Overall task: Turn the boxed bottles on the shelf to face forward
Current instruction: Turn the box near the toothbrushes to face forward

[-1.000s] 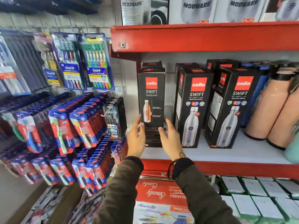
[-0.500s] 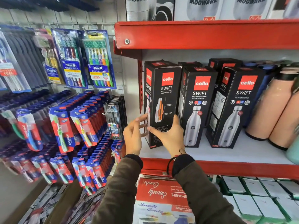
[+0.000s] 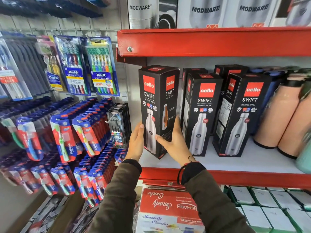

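Note:
A tall black boxed bottle with red "cello SWIFT" labels stands at the left end of the white shelf. One corner of it points at me, its steel-bottle face angled to the left. My left hand presses its left side low down. My right hand wraps its right side, thumb across the front corner. Two more boxed bottles, the middle box and the right box, stand to the right with their steel-bottle faces forward. More black boxes stand behind them, partly hidden.
Peach flasks crowd the shelf's right end. A red shelf above carries Modware boxes. Left of the shelf hang toothbrush packs and a pen pack close to my left hand. Boxes fill the level below.
The left box has turned in my hands, from its orange-bottle side facing me to its steel-bottle face coming round on the left. Both hands stayed on its lower part.

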`<state>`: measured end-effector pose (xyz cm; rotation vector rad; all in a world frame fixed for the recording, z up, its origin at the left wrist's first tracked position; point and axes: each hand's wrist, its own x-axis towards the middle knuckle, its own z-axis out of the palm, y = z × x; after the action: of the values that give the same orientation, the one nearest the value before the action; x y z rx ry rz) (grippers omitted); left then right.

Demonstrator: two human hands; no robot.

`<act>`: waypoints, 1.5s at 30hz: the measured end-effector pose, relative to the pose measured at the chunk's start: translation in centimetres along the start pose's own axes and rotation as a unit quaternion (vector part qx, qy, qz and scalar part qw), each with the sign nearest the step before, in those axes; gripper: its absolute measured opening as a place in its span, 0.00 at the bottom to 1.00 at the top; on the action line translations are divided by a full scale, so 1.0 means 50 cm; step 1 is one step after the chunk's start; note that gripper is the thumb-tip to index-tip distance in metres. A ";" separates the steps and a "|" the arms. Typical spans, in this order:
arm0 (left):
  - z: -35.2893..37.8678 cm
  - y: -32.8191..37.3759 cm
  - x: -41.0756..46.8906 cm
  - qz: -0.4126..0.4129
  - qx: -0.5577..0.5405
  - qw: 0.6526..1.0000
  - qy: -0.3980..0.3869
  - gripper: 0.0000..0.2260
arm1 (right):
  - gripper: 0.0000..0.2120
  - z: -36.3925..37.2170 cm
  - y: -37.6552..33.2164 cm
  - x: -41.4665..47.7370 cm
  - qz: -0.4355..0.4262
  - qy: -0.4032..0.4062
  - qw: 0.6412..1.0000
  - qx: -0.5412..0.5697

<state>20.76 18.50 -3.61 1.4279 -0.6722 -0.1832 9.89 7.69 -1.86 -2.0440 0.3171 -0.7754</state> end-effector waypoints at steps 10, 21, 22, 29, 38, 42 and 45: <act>0.015 -0.039 -0.012 0.039 0.032 0.998 0.047 0.13 | 0.31 0.003 0.033 0.010 -0.007 0.035 0.999 -0.024; 0.025 -0.052 -0.007 0.024 0.041 0.997 0.053 0.15 | 0.26 0.006 0.052 0.011 0.027 0.060 0.998 0.017; 0.025 -0.052 -0.005 0.021 0.038 0.998 0.053 0.15 | 0.26 0.007 0.052 0.010 0.031 0.059 0.998 0.020; 0.020 -0.041 -0.015 0.004 0.007 0.999 0.049 0.13 | 0.21 0.007 0.041 0.002 0.033 0.072 0.997 0.020; 0.008 -0.026 -0.070 -0.012 -0.029 0.998 0.053 0.11 | 0.20 0.001 0.034 -0.045 0.057 0.072 0.992 0.090; 0.004 -0.018 -0.098 -0.026 -0.036 0.997 0.063 0.13 | 0.22 -0.003 0.034 -0.071 0.070 0.074 0.988 0.113; 0.003 -0.010 -0.118 -0.021 -0.032 0.997 0.069 0.13 | 0.23 -0.005 0.031 -0.089 0.073 0.076 0.988 0.113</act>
<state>16.05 21.25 -5.99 1.3803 -0.5191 -0.1372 6.39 8.85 -4.82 -1.7329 0.4391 -0.8378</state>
